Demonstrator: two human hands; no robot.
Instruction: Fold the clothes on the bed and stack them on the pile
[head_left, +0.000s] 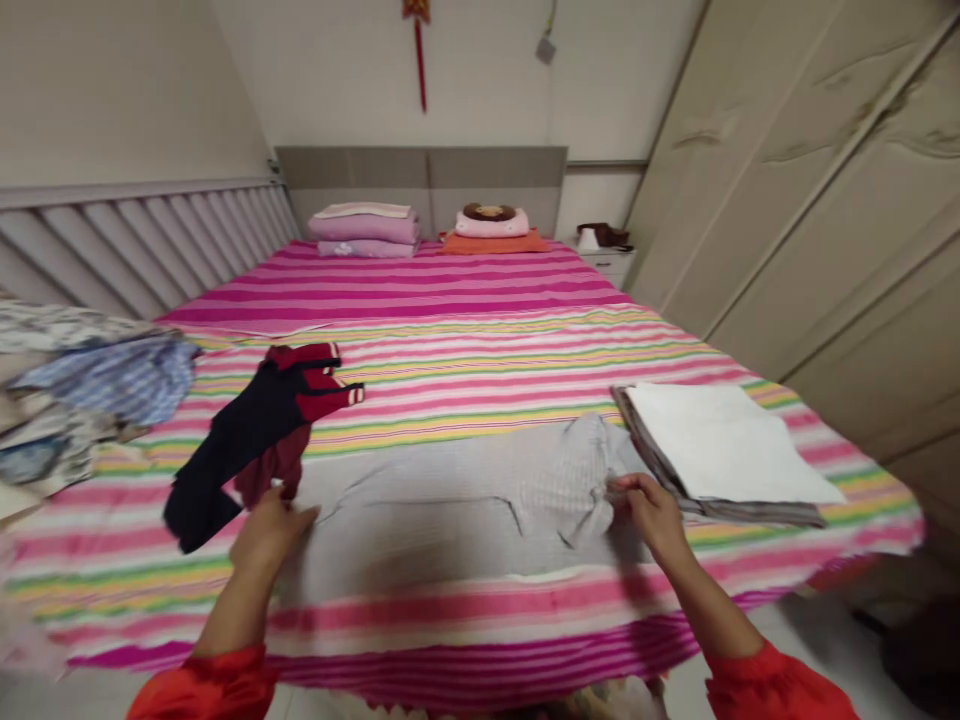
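A thin light-grey garment (435,510) lies spread lengthwise across the near part of the bed; I cannot tell what kind it is. Its right end is gathered and wrinkled, and there my right hand (656,515) pinches the bunched cloth between thumb and fingers. At the opposite end my left hand (270,530) rests low over the garment's edge, thumb and fingers apart. Just beyond that hand is a navy and maroon garment (255,425) with striped trim, lying loosely crumpled. Close to my right hand is a folded stack of white and grey cloth (720,440).
Rumpled clothes (112,380) are heaped at the bed's left side by a slatted rail (135,240). Folded purple bedding (364,235) and a pink and orange pile (491,235) sit by the headboard (420,165). Tall wardrobe doors (810,200) line the right.
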